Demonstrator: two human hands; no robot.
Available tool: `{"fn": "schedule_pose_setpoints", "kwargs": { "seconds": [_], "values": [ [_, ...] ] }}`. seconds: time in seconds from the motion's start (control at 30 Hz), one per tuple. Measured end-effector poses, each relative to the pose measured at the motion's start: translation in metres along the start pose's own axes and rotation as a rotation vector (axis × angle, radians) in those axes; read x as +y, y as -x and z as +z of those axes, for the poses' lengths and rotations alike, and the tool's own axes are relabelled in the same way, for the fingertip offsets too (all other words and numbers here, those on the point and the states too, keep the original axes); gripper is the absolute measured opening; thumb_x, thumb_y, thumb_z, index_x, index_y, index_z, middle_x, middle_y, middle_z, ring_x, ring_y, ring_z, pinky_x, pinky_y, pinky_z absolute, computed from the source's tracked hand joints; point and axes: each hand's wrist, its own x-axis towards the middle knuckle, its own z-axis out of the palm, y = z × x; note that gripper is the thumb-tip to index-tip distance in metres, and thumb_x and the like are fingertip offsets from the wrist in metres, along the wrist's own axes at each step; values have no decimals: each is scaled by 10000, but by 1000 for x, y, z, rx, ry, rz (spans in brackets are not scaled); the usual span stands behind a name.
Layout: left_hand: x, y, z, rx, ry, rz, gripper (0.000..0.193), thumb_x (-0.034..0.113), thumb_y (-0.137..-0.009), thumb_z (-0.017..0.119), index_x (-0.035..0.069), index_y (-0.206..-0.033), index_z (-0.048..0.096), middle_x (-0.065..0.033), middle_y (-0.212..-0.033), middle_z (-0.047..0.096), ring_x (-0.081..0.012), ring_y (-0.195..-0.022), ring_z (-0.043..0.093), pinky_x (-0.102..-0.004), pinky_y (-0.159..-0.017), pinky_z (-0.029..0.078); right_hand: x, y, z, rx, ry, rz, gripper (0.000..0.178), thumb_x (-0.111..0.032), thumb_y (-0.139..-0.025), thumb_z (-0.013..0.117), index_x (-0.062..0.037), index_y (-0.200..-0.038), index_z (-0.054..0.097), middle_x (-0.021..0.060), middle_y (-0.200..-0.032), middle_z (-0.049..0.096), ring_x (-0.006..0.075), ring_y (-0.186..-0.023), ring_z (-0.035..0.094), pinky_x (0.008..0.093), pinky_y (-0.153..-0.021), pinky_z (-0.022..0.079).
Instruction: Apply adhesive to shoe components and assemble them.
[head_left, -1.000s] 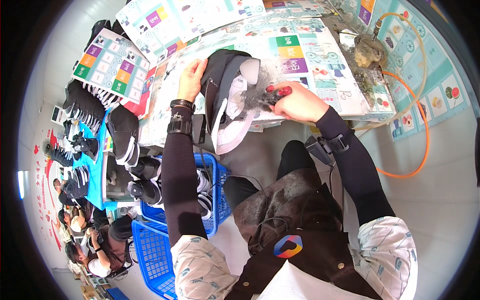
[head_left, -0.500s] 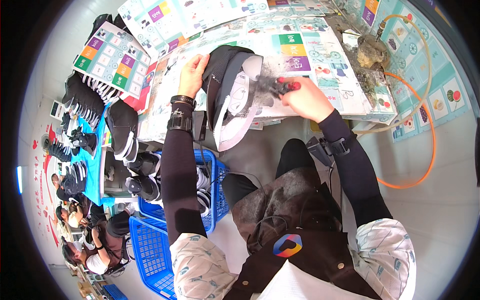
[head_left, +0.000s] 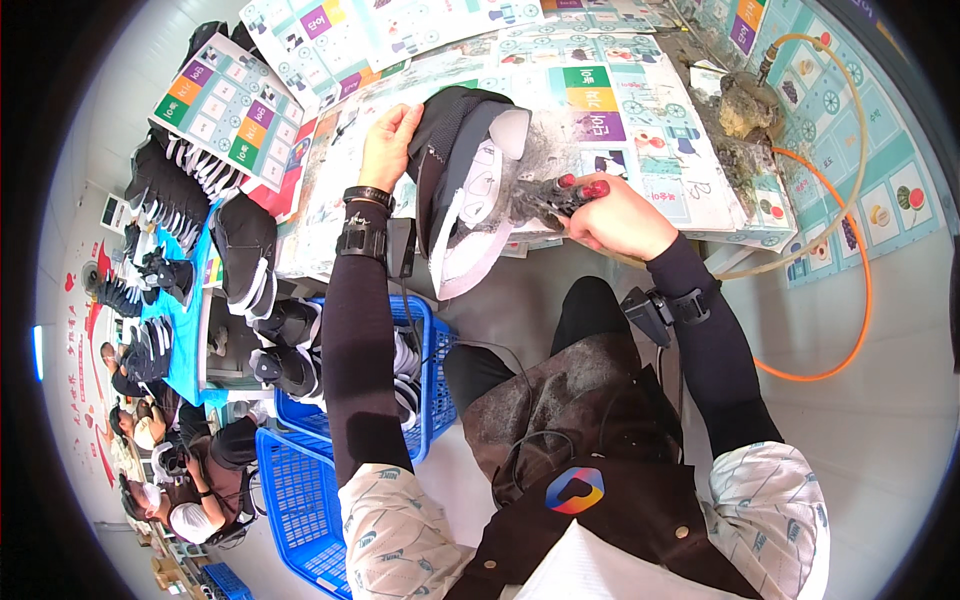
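My left hand [head_left: 390, 148] is closed on the left side of a black mesh shoe [head_left: 450, 120], which is tipped so its white and grey sole faces right. Wrapped in my right hand [head_left: 625, 222] is a dark, grimy hand tool with red ends [head_left: 545, 203]. The tool's blackened front reaches left to the sole's right edge; I cannot tell whether it touches. Dark residue lies around this spot on the paper-covered worktable [head_left: 640, 110].
Blue baskets [head_left: 300, 510] with shoes stand below left. Rows of black shoes [head_left: 150, 190] line a side bench. An orange hose [head_left: 868, 290] and a pale hose loop at the right, near a crusted fitting [head_left: 745, 105]. Seated co-workers [head_left: 215, 480] are at far left.
My right hand and the tool have moved a little nearer to me along the sole. The left hand and the shoe have hardly shifted.
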Motion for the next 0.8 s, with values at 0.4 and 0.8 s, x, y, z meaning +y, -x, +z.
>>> {"fn": "schedule_pose_setpoints", "kwargs": {
  "seconds": [0.4, 0.8],
  "values": [
    [163, -4, 17, -48, -798, 861, 223, 310, -940, 786, 98, -872, 773, -56, -815, 716, -289, -787, 609, -412, -773, 459, -10, 62, -40, 377, -580, 243, 358, -38, -862, 663, 24, -1214, 687, 29, -985, 779, 47, -625, 595, 217, -453, 410],
    [111, 62, 106, 729, -1333, 368, 574, 282, -904, 781, -31, -1326, 548, -240, -1319, 548, -388, -1232, 514, -493, -910, 478, 11, 94, -48, 487, -560, 283, 360, -34, -856, 621, 6, -1203, 710, 18, -984, 766, 70, -791, 648, 236, -500, 439]
  ]
}}
